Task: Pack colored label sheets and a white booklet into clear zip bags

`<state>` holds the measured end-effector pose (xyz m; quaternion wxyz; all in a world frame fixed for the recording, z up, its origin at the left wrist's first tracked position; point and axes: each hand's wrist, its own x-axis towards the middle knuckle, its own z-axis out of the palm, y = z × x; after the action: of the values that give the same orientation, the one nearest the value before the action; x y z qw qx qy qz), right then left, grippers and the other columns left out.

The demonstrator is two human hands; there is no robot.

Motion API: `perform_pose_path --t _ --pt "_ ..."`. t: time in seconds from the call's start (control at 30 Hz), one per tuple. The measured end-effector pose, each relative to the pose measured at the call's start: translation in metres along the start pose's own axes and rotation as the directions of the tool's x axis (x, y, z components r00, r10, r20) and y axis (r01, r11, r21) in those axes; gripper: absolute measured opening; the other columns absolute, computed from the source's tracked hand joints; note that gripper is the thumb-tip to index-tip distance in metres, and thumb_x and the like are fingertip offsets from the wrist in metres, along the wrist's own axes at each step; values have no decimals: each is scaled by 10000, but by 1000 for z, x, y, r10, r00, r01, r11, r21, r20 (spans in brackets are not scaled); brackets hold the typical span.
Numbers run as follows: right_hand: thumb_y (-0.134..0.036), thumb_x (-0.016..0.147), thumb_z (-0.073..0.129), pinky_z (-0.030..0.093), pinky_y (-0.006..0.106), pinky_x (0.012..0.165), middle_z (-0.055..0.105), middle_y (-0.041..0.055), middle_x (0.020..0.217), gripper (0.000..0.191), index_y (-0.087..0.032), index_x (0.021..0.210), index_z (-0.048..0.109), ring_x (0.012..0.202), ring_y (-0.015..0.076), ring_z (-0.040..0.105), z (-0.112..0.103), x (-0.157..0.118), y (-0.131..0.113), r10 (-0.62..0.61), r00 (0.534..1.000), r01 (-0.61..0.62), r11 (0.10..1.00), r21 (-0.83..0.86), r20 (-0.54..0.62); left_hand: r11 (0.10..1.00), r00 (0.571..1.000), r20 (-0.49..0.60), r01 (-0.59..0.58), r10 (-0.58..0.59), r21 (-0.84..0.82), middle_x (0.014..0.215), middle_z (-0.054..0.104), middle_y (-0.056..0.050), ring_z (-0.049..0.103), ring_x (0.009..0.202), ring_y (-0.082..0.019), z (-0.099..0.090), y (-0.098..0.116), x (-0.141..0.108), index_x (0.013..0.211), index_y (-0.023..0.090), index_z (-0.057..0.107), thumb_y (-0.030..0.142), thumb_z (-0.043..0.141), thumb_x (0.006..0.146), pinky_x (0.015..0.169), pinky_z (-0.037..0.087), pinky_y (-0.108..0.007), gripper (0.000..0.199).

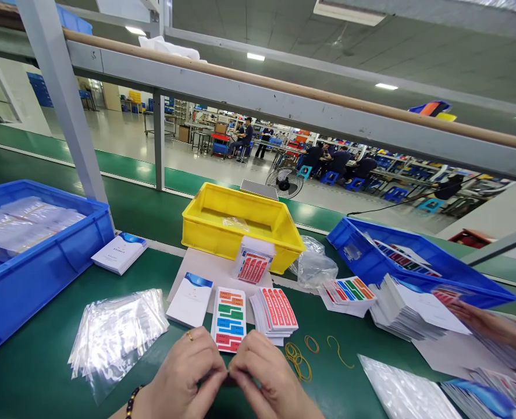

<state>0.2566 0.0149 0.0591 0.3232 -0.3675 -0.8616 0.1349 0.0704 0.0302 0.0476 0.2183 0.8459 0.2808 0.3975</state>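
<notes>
My left hand [191, 372] and my right hand [266, 372] meet low in the middle, fingers pinched together tip to tip. Whatever sits between the fingertips is too small to make out. Just beyond them lies a stack of cards with coloured labels [230, 317]. To its left is a stack of white booklets with a blue top [191, 299], and to its right a stack of red-striped label cards [276, 311]. Yellow rubber bands [299, 362] lie beside my right hand. Left of my left hand, clear plastic bags [120, 331] are fanned out.
A yellow bin [240, 241] stands behind the stacks, with blue bins at left [66, 250] and right [415, 279]. At right, another person's hand [480, 320] is near a booklet pile [408, 311]. A metal shelf beam [258, 90] crosses above.
</notes>
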Motion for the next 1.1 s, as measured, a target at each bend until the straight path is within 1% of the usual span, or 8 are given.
perform_pose_path --t 0.13,0.3,0.5,0.6,0.77,0.9,1.03,1.1 --pt "-107 876 379 428 296 620 567 61 777 197 -191 839 553 722 176 513 -19 15 14 59 997 -64 994 -88 -57 985 984 -151 119 -99 128 1057 617 -95 560 988 -222 -7 -18 -11 1110 202 488 218 561 803 845 469 -334 316" --pt "-170 885 407 420 317 672 568 56 783 175 -203 815 564 754 190 510 -51 42 51 84 969 -132 971 -198 -234 851 889 -149 458 -433 257 821 656 -56 613 774 -197 -21 -50 -35 845 208 573 298 379 875 688 475 -286 216" --pt "-206 855 440 388 328 715 596 52 778 187 -203 762 602 784 205 524 -50 64 114 206 941 -297 883 -364 -269 383 479 -21 727 -878 570 607 643 -79 624 606 -274 -36 -81 -68 603 216 487 406 295 866 546 391 -328 377" --pt "-190 813 484 381 329 701 601 60 758 169 -190 726 629 780 213 520 -36 68 148 274 916 -373 848 -377 -292 317 398 -5 738 -917 596 671 677 -117 646 673 -319 -37 -91 -86 669 197 522 459 331 844 568 400 -351 368" --pt "-169 761 507 374 410 731 601 105 825 164 -167 790 668 845 271 499 -26 72 180 337 856 -476 811 -342 -392 337 401 37 713 -915 615 789 694 -139 651 755 -302 -36 -95 -97 771 175 549 255 315 850 597 403 -342 260" --pt "-200 800 464 343 499 849 564 165 1043 244 -137 937 656 1025 321 465 -17 68 157 307 836 -465 836 -290 -456 380 417 46 772 -908 510 727 669 -85 632 718 -254 -36 -86 -93 678 200 505 230 295 856 596 382 -300 277" --pt "-292 857 462 440 357 830 632 84 994 234 -198 839 676 951 226 572 28 48 102 311 941 -315 949 -9 -137 564 557 111 781 -823 266 659 595 -6 571 662 -183 -24 -71 -84 631 212 442 292 293 869 598 374 -244 291" --pt "-358 848 497 481 335 743 655 75 948 264 -194 986 652 838 211 617 60 35 77 413 898 -439 859 264 149 627 611 144 757 -779 184 645 570 1 543 639 -174 -13 -63 -80 623 212 428 327 298 867 587 365 -240 299"
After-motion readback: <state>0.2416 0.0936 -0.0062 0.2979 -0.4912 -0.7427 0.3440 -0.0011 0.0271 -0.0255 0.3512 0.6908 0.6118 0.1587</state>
